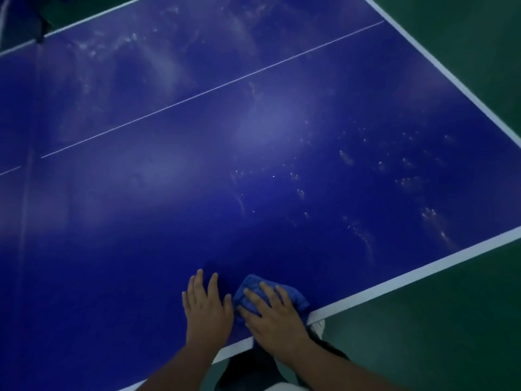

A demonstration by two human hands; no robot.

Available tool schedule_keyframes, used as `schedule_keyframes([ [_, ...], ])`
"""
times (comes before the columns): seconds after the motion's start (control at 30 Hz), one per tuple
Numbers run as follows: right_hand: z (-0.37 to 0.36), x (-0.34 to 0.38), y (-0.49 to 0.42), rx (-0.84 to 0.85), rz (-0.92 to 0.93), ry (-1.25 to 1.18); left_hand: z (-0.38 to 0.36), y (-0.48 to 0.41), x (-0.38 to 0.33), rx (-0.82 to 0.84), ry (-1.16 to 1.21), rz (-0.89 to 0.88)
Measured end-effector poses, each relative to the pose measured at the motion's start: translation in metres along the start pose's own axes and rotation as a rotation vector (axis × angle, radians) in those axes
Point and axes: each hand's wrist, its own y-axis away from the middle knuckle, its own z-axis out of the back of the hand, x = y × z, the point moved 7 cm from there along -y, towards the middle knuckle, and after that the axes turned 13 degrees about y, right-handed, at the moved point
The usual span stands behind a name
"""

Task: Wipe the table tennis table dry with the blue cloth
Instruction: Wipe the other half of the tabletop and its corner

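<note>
Right hand (270, 314) pressing flat on bunched blue cloth (248, 289) at near edge, left hand (205, 306) spread flat on table tennis table (169, 207), holding nothing, droplets (366, 193), probably water, further right.

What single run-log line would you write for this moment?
stage: wiping | right hand: pressing blue cloth | left hand: flat on table | water droplets: on right side

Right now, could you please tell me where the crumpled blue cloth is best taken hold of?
Probably pinch the crumpled blue cloth at its far corner, from above: that fold pokes out beyond the right hand, whose straight fingers press the rest flat.
</note>
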Motion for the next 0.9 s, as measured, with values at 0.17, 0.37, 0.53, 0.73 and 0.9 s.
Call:
schedule_keyframes([
  [0.17,0.011,-0.156,0.024,0.000,-0.285,0.033,0.003,0.005,-0.001,0.067,0.002,0.045],
  [0.37,0.031,-0.242,0.039,0.144,-0.624,-0.007,-0.003,0.017,-0.030,0.125,-0.031,-0.005],
  [0.53,0.016,-0.104,0.014,0.161,-0.143,0.009,0.004,0.017,-0.039,0.146,-0.046,-0.011],
  [0.73,0.014,-0.101,-0.024,0.173,-0.067,0.056,0.028,0.001,-0.021,0.162,-0.073,-0.065],
  [0.9,0.042,-0.199,-0.046,0.147,-0.496,0.054,0.044,-0.011,-0.003,0.201,-0.083,-0.096],
])
